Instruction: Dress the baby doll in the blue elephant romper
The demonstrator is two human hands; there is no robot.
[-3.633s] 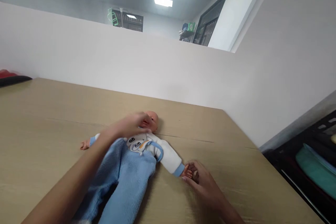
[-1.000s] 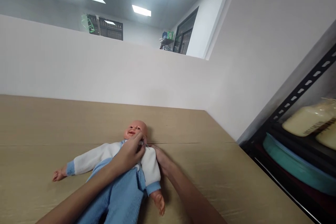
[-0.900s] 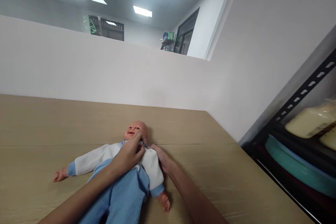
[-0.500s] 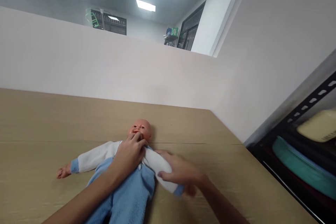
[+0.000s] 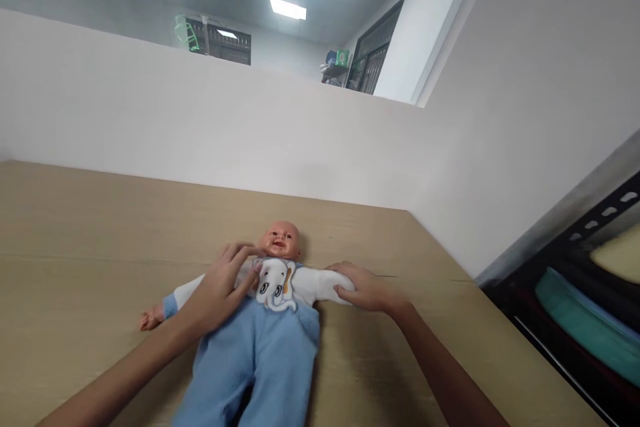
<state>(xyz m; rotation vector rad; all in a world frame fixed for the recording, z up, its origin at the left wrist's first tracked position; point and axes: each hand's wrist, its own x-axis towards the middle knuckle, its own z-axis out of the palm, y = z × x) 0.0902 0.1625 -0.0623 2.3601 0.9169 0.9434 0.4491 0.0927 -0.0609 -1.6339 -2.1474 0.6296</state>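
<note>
A baby doll (image 5: pixel 281 240) lies face up on the brown tabletop with its arms stretched out sideways. It wears a blue and white outfit (image 5: pixel 265 347) with a white elephant (image 5: pixel 275 288) on the chest. My left hand (image 5: pixel 225 287) rests over the doll's shoulder on the left, thumb and fingers apart beside the elephant. Around the sleeve on the right, my right hand (image 5: pixel 363 287) is closed, its thumb in front and fingers behind; the doll's hand on that side is hidden. The doll's other hand (image 5: pixel 151 317) shows past its blue cuff.
The tabletop (image 5: pixel 100 227) runs back to a low white wall (image 5: pixel 200 127). At the right stands a black perforated shelf frame (image 5: pixel 590 227) holding a teal item (image 5: pixel 585 320) and a pale yellow one (image 5: pixel 620 250). Beyond the wall are windows and ceiling lights.
My left hand has moved off the doll's neck to the shoulder, uncovering the elephant. My right hand has raised the doll's sleeved arm from slanting down to nearly straight out.
</note>
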